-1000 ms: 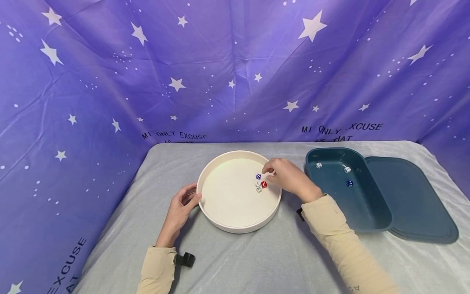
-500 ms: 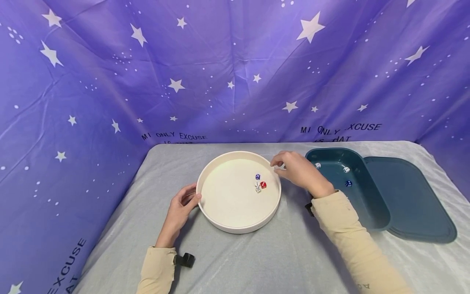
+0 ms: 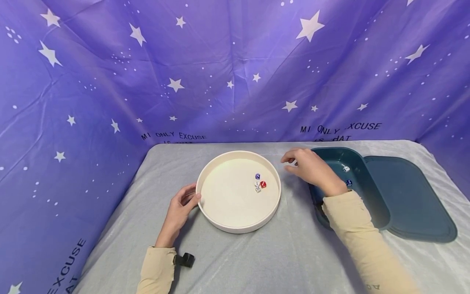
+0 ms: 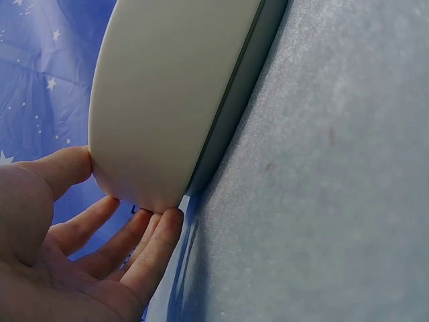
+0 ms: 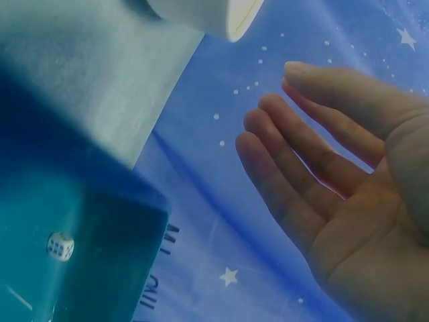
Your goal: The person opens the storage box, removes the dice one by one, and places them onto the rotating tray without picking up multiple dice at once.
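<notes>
My left hand (image 3: 183, 206) holds the left side of a round cream tray (image 3: 216, 212), its thumb at the rim and its fingertips against the outer wall (image 4: 167, 80). Inside the tray, near its right side, lie a blue die (image 3: 258, 176), a red die (image 3: 263, 184) and white dice (image 3: 258, 189) close together. My right hand (image 3: 310, 167) hovers over the left edge of a dark teal rectangular container (image 3: 383, 216), fingers relaxed. Nothing shows in that palm (image 5: 375, 248). A white die (image 3: 346, 168) and a blue die (image 3: 349, 183) lie in the container.
A flat dark teal lid (image 3: 415, 200) lies right of the container. Grey cloth (image 3: 235, 261) covers the table. Purple star-printed fabric (image 3: 220, 61) hangs behind and at the sides.
My right hand has moved from above the tray's right side, rightward to the container's left edge. The dice in the tray stay put, and my left hand keeps its place.
</notes>
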{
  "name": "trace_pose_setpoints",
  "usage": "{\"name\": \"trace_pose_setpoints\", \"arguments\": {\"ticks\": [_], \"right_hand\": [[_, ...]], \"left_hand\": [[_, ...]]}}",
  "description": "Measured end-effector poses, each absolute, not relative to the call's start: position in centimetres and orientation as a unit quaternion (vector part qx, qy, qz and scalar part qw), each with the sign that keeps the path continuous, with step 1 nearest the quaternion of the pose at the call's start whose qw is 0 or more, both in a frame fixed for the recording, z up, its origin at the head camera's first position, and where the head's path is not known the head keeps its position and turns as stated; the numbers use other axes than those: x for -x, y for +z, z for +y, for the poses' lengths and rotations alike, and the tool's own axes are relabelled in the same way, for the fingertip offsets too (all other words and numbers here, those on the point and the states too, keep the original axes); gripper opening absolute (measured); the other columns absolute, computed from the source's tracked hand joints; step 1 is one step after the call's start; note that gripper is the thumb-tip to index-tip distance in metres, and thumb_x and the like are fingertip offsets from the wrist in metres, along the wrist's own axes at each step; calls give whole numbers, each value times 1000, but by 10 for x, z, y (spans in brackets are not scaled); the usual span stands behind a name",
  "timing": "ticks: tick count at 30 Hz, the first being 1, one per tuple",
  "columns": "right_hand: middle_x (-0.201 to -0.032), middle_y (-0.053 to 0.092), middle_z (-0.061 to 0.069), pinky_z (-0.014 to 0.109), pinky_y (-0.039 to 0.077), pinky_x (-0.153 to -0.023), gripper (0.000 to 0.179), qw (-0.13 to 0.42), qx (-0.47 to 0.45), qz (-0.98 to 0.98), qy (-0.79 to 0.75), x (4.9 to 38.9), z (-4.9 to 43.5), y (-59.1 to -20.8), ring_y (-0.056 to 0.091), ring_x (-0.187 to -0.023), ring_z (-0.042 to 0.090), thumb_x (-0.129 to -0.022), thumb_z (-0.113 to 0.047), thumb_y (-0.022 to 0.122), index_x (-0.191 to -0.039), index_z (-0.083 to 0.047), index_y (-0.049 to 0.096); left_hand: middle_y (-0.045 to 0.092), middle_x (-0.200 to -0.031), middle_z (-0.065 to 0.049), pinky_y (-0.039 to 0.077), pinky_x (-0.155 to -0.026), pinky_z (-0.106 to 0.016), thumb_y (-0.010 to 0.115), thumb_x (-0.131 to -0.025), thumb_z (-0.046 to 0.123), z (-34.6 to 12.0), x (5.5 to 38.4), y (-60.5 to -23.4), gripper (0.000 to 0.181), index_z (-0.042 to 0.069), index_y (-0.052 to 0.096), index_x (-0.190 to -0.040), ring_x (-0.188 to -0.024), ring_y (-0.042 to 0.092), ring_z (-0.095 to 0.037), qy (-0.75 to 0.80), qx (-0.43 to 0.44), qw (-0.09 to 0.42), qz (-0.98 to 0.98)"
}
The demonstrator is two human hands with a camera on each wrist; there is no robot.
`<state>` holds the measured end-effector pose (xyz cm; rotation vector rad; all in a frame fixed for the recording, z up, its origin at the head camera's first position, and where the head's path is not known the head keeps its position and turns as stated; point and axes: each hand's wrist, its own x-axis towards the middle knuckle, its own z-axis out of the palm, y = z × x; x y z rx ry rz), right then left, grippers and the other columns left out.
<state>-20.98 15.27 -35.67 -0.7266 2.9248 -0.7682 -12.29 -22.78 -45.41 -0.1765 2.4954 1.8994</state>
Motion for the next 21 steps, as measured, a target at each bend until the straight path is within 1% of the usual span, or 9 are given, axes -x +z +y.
{"name": "trace_pose_setpoints", "arguments": {"ticks": [15,21], "right_hand": [[-105,72,17,48,54,-83,17,2,221,941,-255,211,179,-364,68,-93,31,-90,-5,70,-105,1,73],[-108,71,18,49,53,-83,19,8,201,945,-259,211,190,-368,67,-95,32,-90,-5,70,-108,1,73]], "left_hand": [[58,-138,-13,44,-91,-14,69,-95,25,-229,123,-455,50,10,53,-141,-124,57,-25,602,55,2,796],[58,-138,-13,44,-91,-13,69,-95,23,-228,123,-455,50,10,53,-141,-124,57,-26,603,54,0,796]]}}
